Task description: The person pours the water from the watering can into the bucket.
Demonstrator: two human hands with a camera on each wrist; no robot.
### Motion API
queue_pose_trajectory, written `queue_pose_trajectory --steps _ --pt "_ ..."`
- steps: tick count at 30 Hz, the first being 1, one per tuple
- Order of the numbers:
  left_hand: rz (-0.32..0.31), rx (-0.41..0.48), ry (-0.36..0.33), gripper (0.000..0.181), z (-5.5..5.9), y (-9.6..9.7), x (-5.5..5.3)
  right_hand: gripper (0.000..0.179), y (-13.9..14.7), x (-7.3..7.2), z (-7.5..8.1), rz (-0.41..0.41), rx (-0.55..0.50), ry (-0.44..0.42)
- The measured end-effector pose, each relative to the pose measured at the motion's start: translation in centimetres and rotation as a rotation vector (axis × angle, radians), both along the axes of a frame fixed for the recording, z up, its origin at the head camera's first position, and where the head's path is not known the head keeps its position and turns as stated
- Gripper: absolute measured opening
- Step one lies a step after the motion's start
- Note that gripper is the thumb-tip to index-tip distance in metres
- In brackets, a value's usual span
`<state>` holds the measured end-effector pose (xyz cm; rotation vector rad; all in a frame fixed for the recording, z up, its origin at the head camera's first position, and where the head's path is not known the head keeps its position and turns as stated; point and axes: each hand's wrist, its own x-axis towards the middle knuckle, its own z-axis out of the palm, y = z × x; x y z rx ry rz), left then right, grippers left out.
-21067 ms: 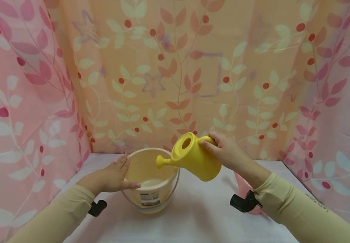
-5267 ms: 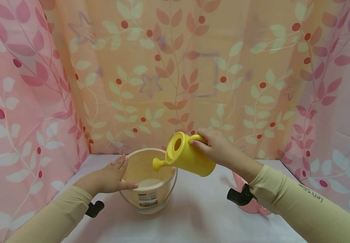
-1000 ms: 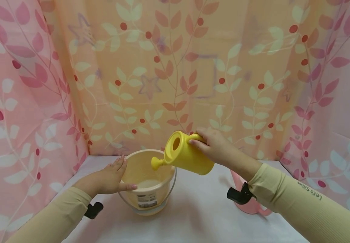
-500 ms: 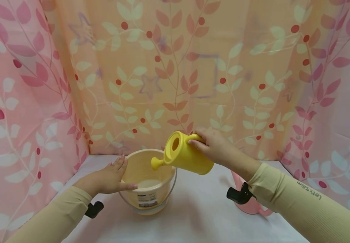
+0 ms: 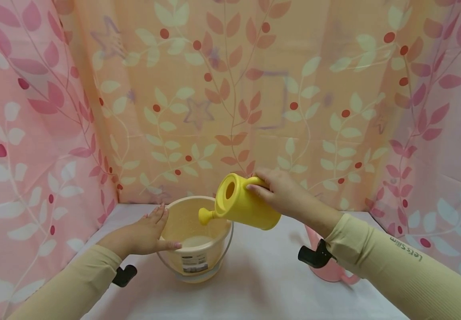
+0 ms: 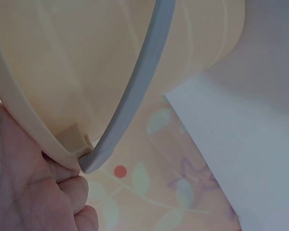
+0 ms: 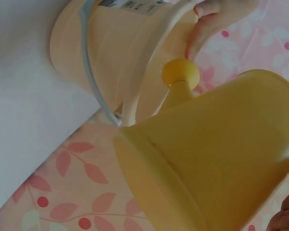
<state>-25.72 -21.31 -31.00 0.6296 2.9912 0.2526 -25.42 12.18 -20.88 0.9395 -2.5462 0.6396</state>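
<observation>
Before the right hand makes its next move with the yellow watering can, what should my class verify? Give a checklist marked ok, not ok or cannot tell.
1. Left hand resting on the rim of the bucket: ok.
2. Right hand gripping the handle of the yellow watering can: ok.
3. Spout head over the bucket's opening: ok.
4. Bucket upright on the table: ok.
5. Grey bail hanging clear of the opening: ok.
6. Water left in the yellow watering can: cannot tell; no level shows inside.
</observation>
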Motion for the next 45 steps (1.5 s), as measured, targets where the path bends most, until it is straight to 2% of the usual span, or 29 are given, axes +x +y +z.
queue_pose_trajectory --steps 45 --pt "-0.003 -0.017 -0.002 0.114 -0.02 -0.04 -0.22 0.021 -0.07 -0.15 0.34 0.02 0.01 0.02"
